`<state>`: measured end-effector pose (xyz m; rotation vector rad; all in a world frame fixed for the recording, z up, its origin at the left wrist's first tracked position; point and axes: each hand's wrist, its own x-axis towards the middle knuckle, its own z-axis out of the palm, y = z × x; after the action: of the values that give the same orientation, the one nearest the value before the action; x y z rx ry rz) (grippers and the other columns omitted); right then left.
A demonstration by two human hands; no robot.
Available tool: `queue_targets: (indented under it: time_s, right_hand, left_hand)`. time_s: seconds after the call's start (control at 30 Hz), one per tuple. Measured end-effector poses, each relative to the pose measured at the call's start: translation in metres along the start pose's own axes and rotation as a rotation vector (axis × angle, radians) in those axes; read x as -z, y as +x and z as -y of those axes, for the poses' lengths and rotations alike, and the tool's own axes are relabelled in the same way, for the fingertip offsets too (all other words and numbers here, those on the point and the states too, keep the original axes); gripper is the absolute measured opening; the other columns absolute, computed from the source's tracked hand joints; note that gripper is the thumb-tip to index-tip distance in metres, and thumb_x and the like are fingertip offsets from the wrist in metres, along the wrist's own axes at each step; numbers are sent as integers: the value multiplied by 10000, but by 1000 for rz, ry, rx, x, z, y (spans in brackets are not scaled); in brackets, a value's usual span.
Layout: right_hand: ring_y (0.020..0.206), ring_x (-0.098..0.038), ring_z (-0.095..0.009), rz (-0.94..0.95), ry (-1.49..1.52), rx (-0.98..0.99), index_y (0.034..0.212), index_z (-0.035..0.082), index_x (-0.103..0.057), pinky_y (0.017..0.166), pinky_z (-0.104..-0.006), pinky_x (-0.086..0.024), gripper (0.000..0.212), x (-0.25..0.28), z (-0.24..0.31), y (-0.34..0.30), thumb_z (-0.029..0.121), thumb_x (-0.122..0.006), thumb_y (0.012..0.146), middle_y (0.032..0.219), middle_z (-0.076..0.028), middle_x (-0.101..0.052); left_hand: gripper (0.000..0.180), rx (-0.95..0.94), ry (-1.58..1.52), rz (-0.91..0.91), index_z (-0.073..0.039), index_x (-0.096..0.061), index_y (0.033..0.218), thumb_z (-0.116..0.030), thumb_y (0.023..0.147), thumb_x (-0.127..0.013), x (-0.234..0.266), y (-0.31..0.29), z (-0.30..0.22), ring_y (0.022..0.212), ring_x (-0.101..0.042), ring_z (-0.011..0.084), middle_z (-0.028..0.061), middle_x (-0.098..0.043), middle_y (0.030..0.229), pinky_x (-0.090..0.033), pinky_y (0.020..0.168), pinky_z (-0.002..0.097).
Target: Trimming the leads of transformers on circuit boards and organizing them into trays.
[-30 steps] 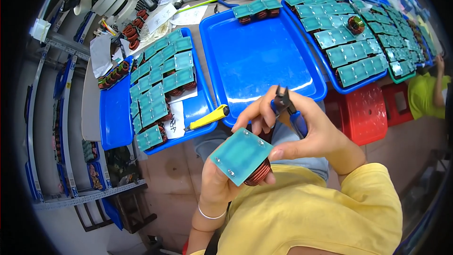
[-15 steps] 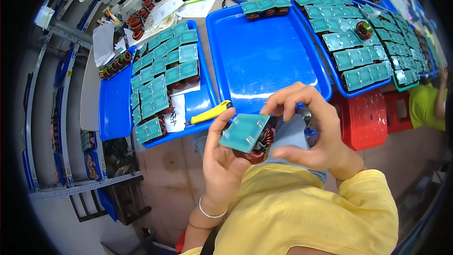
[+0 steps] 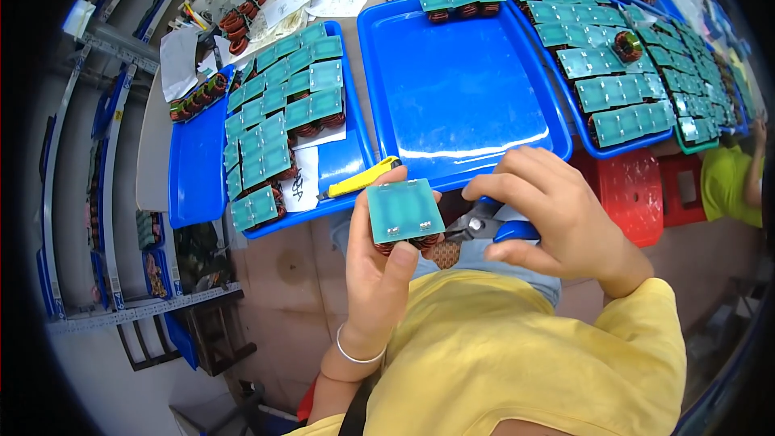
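Note:
My left hand (image 3: 373, 270) is closed around the edges of a green circuit board (image 3: 406, 208) with a copper-wound coil under it. The board's flat face is turned up, and small solder points show near its near and far edges. Just right of the board, my right hand (image 3: 561, 218) is curled around side cutters (image 3: 514, 231) with blue handles. Their metal jaws point left toward the board's near right corner; whether they touch it I cannot tell. A yellow utility knife (image 3: 363, 179) lies on the tray rim just beyond my left hand.
Ahead is a blue tray (image 3: 460, 89) with several coil boards at its far edge. Left and right blue trays hold rows of green boards (image 3: 262, 149). Red stools (image 3: 630, 202) stand at the right; a metal shelf (image 3: 105, 194) is at the left. Another person's yellow-green sleeve (image 3: 731, 182) shows far right.
My left hand has turned the board so its face lies squarer to view. The right hand's fingers have left the board, and the cutters have swung round with jaws toward it.

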<state>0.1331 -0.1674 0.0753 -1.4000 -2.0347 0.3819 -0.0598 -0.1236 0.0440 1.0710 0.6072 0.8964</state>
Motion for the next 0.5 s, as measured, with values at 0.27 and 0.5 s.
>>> queue_targets:
  time_s: [0.27, 0.5]
  right_hand:
    - [661, -453, -253, -38, -210, 126, 865, 41, -528, 590, -338, -360, 495, -4, 10, 1, 502, -616, 707, 718, -76, -436]
    - [700, -480, -230, 44, -207, 113, 851, 76, -525, 603, -333, -374, 403, 4, 19, -1, 400, -668, 661, 739, -71, -445]
  left_hand:
    - [742, -97, 206, 3, -10, -322, 1255, -384, 732, -693, 6, -7, -1, 1018, -505, 157, 104, -453, 1164, -440, 845, 267]
    - [750, -179, 371, 90, -18, -312, 1254, -278, 696, -741, 4, -12, -9, 1041, -478, 149, 87, -396, 1203, -444, 843, 263]
